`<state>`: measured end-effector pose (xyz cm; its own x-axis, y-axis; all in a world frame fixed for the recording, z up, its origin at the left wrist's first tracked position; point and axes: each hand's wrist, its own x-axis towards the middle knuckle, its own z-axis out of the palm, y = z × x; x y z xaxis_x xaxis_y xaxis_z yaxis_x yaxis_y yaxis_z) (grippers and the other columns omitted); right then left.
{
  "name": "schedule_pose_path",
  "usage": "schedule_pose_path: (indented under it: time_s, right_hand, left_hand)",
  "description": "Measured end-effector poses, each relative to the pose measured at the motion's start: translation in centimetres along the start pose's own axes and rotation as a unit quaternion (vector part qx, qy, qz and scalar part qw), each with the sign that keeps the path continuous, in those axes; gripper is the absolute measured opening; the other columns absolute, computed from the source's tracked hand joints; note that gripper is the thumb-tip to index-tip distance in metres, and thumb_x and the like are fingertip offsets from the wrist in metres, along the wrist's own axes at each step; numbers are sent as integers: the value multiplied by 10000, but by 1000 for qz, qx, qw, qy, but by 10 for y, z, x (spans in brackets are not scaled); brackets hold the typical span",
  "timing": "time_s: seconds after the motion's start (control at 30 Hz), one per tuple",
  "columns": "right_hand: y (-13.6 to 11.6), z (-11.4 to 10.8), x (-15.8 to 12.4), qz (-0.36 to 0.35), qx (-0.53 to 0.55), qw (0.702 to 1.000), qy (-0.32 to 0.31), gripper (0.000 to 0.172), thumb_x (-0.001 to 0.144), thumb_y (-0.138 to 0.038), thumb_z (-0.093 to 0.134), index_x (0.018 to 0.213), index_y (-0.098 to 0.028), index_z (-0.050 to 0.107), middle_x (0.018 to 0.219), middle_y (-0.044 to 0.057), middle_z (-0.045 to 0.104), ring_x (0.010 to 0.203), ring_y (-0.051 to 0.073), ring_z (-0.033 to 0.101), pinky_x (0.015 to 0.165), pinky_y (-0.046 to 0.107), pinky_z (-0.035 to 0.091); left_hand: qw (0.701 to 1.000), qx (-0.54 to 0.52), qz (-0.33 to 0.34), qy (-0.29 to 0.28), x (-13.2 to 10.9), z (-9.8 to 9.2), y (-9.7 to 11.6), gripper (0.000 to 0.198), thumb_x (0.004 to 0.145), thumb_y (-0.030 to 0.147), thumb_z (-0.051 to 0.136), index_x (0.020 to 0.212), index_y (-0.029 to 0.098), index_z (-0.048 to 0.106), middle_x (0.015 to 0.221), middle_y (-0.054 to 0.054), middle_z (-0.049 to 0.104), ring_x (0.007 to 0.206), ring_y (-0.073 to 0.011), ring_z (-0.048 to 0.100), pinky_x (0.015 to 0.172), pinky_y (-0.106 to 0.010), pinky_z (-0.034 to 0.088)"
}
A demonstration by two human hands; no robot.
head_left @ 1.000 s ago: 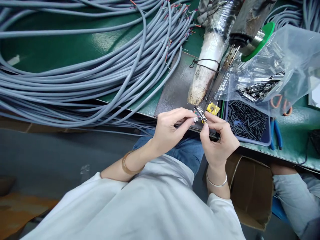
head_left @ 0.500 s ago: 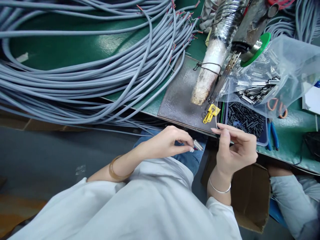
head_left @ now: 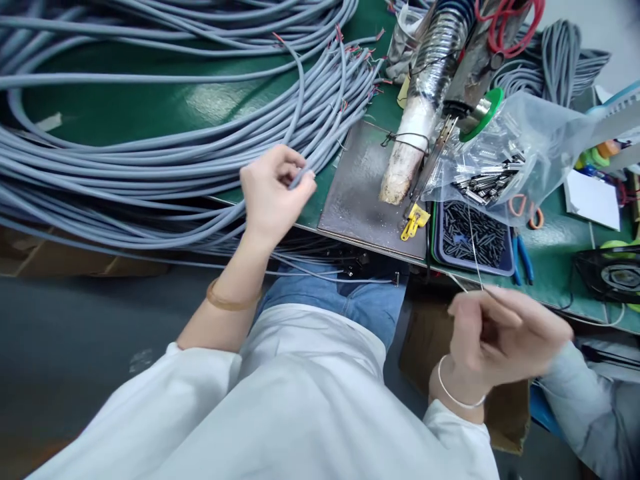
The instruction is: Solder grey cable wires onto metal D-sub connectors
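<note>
My left hand point(head_left: 275, 193) is closed around one grey cable point(head_left: 302, 177) at the front of the cable bundle. My right hand point(head_left: 505, 337), slightly blurred, pinches a thin silvery wire point(head_left: 473, 233) that runs up toward the green-rimmed spool point(head_left: 483, 117). Below the table edge, over my lap, a small metal connector point(head_left: 397, 279) hangs at the end of a grey cable. A yellow clip-like piece point(head_left: 414, 221) sits at the tip of a long metal holder point(head_left: 434, 160), above a dark board point(head_left: 360, 200).
Many grey cables point(head_left: 150, 160) cover the left side. A blue tray point(head_left: 506, 267) of small black tubes, a plastic bag of metal connectors point(head_left: 545, 133), orange-handled scissors point(head_left: 536, 218) and blue-handled pliers point(head_left: 524, 260) lie right. A wrapped duct point(head_left: 413, 140) hangs over the board. Another person's sleeve point(head_left: 580, 393) shows at right.
My left hand has let go of the metal connector, moved up and left, and taken hold of a grey cable. My right hand has moved right and down with the wire. The view has shifted.
</note>
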<state>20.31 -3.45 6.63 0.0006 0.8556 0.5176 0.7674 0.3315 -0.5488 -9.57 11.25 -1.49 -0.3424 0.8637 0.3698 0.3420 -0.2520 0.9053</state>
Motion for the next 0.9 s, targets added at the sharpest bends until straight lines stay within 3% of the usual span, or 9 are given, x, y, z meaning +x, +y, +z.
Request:
schedule_pose_path:
  time_s: [0.07,0.13,0.23,0.4,0.5,0.6,0.67,0.83,0.9]
  right_hand:
    - [0,-11,6,-2,-50,996,-70,258,938,-288,643,1196,-286,624,803,-25,763,627,171,721,594,336,567]
    - [8,-20,18,-6,-121,981,-154,197,973,-315,601,1163,-272,626,839,-20,780,715,176,752,640,320,544]
    - [38,-26,50,0,-271,957,-105,159,939,-398,647,950,-239,652,729,-5,740,608,154,691,564,303,375]
    - [106,-5,125,86,-367,926,-9,167,809,-327,701,852,-166,682,605,2,671,524,83,580,613,366,207]
    - [128,16,158,104,-354,928,-49,218,834,-319,637,904,-120,692,797,68,763,677,98,670,655,373,247]
    - [132,30,176,98,-335,926,-141,241,833,-329,634,873,-101,704,960,126,788,816,124,702,679,372,277]
    - [132,34,184,103,-319,926,-174,219,781,-313,687,801,-96,713,947,128,792,795,124,687,680,379,281]
    - [137,37,198,113,-357,897,-236,291,753,-399,727,818,-116,745,1011,121,794,753,99,652,647,381,268]
    - [141,35,199,93,-354,900,-238,283,745,-397,753,805,-121,743,1001,111,798,724,89,649,634,362,285]
  left_hand:
    - [987,-150,-50,-31,-6,-15,10,198,777,308,810,854,235,643,475,72,526,393,-82,425,417,-243,329]
    - [954,-240,-95,-153,-12,-32,28,235,798,416,810,874,235,680,465,56,521,355,-75,413,360,-224,270]
    - [881,-295,-128,-348,-23,-42,64,248,843,457,771,925,223,758,475,19,506,365,-82,414,346,-221,254]
    - [715,-311,-96,-619,-59,7,110,354,870,357,738,1195,220,743,657,1,588,511,-103,479,468,-231,393]
    - [675,-344,-63,-650,-98,43,110,355,894,305,706,1238,221,739,760,-8,642,610,-105,524,559,-224,466]
    - [618,-399,-142,-662,-131,60,92,363,956,344,627,1271,202,738,688,-7,639,580,-112,544,526,-228,456]
    - [642,-401,-176,-629,-141,58,76,371,949,368,648,1270,211,747,684,-24,693,578,-128,585,522,-240,468]
    - [860,-262,-115,-423,-120,21,43,385,915,361,678,1267,223,751,1165,-98,790,1052,-236,738,900,-334,589]
    - [913,-235,-119,-312,-101,2,32,361,898,362,691,1217,213,774,1157,-92,791,1081,-231,734,899,-317,586]
